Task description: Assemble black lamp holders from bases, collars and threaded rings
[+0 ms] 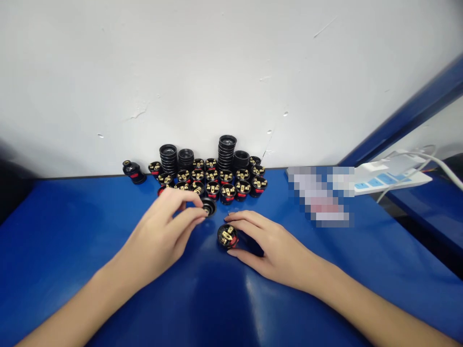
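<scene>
Between the thumb and fingertips of my left hand [173, 221] is a small black round cap [210, 207], with its hollow side showing and a bit of metal in its middle. My right hand [267, 241] curves around a black lamp socket body [227, 236], thumb at the near side and fingers at the far side. That socket body rests on the blue table, its brass contacts facing up and a red part on its right side. Behind my hands stand several similar socket bodies [227, 193] in rows, a few partly hidden by my left hand.
Stacks of black threaded rings [226, 152] stand against the white wall [231, 72]. A closed black lamp socket [133, 172] leans at the back left. On the right lie a blurred-out object [318, 195] and a white power strip [394, 178] with cables.
</scene>
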The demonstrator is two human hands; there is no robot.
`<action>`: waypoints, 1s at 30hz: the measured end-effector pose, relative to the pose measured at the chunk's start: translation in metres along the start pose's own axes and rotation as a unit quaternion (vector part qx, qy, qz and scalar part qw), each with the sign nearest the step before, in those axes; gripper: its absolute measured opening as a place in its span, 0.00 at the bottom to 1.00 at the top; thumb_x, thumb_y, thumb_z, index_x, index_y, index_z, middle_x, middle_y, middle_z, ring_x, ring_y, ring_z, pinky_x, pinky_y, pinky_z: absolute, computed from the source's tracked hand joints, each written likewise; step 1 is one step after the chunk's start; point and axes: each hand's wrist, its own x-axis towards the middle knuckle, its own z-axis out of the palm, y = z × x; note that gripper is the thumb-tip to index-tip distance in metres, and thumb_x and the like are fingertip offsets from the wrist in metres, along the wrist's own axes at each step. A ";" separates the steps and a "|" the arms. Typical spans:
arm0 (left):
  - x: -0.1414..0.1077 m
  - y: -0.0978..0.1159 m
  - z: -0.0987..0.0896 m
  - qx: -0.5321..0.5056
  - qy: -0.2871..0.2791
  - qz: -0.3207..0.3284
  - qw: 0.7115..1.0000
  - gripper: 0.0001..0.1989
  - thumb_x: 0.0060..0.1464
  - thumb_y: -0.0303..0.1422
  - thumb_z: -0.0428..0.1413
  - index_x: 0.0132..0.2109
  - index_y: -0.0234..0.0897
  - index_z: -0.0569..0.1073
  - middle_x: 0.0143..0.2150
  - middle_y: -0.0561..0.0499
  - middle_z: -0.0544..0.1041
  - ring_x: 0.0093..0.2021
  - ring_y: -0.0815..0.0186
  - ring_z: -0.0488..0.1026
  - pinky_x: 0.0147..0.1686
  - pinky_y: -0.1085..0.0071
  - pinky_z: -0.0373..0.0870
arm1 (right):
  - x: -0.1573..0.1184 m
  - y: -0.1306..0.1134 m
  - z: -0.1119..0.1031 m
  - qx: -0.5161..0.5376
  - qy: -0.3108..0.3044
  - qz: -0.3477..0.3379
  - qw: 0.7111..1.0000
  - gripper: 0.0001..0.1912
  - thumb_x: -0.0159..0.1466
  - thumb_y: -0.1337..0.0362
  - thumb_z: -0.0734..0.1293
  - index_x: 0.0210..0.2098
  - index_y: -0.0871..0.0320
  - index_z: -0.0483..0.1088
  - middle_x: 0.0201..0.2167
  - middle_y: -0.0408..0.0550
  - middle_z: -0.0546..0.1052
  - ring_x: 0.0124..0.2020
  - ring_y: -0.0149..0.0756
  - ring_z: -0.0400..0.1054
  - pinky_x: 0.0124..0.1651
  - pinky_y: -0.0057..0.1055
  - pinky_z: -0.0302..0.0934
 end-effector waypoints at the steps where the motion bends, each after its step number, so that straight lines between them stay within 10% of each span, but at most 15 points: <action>1: -0.007 0.000 0.005 -0.009 -0.009 -0.002 1.000 0.10 0.70 0.21 0.59 0.52 0.38 0.77 0.51 0.43 0.79 0.46 0.60 0.76 0.46 0.61 0.77 | 0.000 0.000 0.000 -0.001 -0.001 -0.002 1.000 0.17 0.73 0.64 0.74 0.59 0.59 0.75 0.62 0.60 0.81 0.61 0.50 0.79 0.65 0.48 0.77; 14: -0.028 -0.014 0.037 -0.073 -0.034 0.016 0.997 0.14 0.71 0.20 0.58 0.60 0.36 0.76 0.56 0.41 0.75 0.46 0.64 0.75 0.47 0.66 0.79 | -0.001 -0.005 -0.001 -0.015 0.014 -0.022 1.000 0.16 0.74 0.68 0.69 0.60 0.60 0.76 0.61 0.60 0.81 0.61 0.49 0.79 0.65 0.45 0.77; 30: -0.022 -0.020 0.022 -0.048 0.015 -0.019 0.999 0.16 0.69 0.20 0.60 0.59 0.39 0.76 0.56 0.43 0.77 0.52 0.60 0.78 0.54 0.59 0.80 | -0.003 -0.002 0.003 -0.016 0.024 -0.018 0.999 0.16 0.75 0.69 0.68 0.61 0.59 0.75 0.60 0.60 0.81 0.60 0.49 0.80 0.64 0.48 0.79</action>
